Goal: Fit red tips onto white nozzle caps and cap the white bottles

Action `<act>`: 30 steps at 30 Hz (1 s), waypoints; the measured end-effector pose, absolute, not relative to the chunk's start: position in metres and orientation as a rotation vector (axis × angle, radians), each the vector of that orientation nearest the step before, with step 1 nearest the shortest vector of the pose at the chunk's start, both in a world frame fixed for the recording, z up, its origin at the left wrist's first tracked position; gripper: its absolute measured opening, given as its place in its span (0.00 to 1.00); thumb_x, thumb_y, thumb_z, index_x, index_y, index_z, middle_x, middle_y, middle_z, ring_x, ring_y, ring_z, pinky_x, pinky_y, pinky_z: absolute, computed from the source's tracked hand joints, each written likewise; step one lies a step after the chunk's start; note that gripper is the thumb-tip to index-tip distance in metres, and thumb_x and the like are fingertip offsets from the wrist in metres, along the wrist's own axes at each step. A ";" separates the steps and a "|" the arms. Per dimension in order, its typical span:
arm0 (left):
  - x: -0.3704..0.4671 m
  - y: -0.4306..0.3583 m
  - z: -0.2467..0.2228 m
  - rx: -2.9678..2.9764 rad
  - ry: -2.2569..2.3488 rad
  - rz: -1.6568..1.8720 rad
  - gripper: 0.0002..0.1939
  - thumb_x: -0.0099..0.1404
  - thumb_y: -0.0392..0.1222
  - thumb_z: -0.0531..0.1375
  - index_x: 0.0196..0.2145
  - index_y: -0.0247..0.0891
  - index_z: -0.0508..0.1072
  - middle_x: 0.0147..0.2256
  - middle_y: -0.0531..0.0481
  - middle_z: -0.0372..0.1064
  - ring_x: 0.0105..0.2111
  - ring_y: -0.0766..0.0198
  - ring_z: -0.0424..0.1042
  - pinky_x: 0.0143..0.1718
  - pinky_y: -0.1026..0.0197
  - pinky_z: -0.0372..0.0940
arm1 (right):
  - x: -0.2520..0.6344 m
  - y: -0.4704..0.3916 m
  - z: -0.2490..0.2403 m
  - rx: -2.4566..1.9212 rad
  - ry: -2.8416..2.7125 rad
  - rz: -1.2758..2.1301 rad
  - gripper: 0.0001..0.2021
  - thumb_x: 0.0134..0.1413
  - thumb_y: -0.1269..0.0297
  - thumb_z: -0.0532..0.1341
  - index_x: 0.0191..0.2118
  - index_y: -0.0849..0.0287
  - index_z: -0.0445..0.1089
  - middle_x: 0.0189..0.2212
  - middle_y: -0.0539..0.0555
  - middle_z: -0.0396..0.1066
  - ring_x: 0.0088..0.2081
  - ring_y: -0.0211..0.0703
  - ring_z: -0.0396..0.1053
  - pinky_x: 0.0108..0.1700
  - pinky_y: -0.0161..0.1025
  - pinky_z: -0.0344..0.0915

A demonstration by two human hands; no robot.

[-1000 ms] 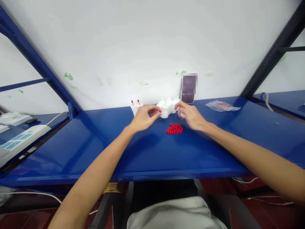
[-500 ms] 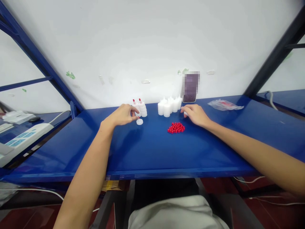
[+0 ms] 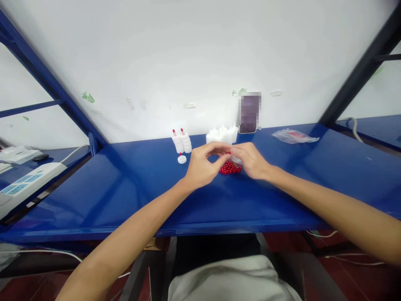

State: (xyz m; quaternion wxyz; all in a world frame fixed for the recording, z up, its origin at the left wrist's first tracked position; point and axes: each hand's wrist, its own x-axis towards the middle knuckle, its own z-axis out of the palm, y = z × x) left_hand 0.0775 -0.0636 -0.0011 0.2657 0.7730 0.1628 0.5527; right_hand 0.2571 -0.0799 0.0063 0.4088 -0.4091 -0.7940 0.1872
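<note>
Above a pile of small red caps (image 3: 230, 168), my two hands meet with fingers touching. My right hand (image 3: 255, 161) is wrapped round a small white bottle (image 3: 236, 160), mostly hidden by the fingers. My left hand (image 3: 203, 165) pinches at the bottle's tip, where a bit of red cap (image 3: 228, 153) shows between thumb and fingers. Behind the hands stands a group of white bottles (image 3: 222, 135), partly covered. Left of them are white bottles with red tips (image 3: 181, 142), and in front of these a round white piece with a red tip (image 3: 182, 159).
A phone-like device (image 3: 249, 113) leans against the wall. A clear plastic bag (image 3: 294, 136) with something red lies to the right on the blue table (image 3: 131, 188). A white power strip (image 3: 31, 184) is at the far left; blue metal posts stand at both sides.
My left hand has moved right, away from the round white piece with the red tip, to meet my right hand. The right hand, with the white bottle, has come slightly nearer the red caps.
</note>
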 end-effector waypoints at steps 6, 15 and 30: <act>0.075 -0.065 -0.004 2.213 0.426 1.485 0.08 0.63 0.31 0.63 0.41 0.36 0.77 0.38 0.48 0.79 0.35 0.67 0.77 0.41 0.61 0.74 | 0.258 -0.083 0.008 -1.117 -2.096 0.337 0.30 0.63 0.40 0.48 0.30 0.61 0.73 0.22 0.52 0.66 0.26 0.40 0.61 0.31 0.38 0.53; 0.074 -0.062 -0.011 2.492 0.356 1.510 0.13 0.61 0.27 0.60 0.42 0.38 0.76 0.39 0.48 0.78 0.38 0.64 0.77 0.42 0.60 0.72 | 0.249 -0.085 0.012 -1.251 -2.054 0.529 0.20 0.56 0.54 0.56 0.18 0.60 0.67 0.17 0.50 0.63 0.23 0.37 0.60 0.28 0.37 0.51; 0.023 -0.027 0.014 2.610 0.777 1.795 0.10 0.68 0.35 0.54 0.42 0.37 0.75 0.32 0.48 0.71 0.30 0.64 0.68 0.36 0.59 0.65 | 0.274 -0.066 0.004 -1.229 -1.938 0.310 0.18 0.62 0.57 0.48 0.26 0.58 0.66 0.20 0.50 0.63 0.25 0.41 0.62 0.31 0.38 0.56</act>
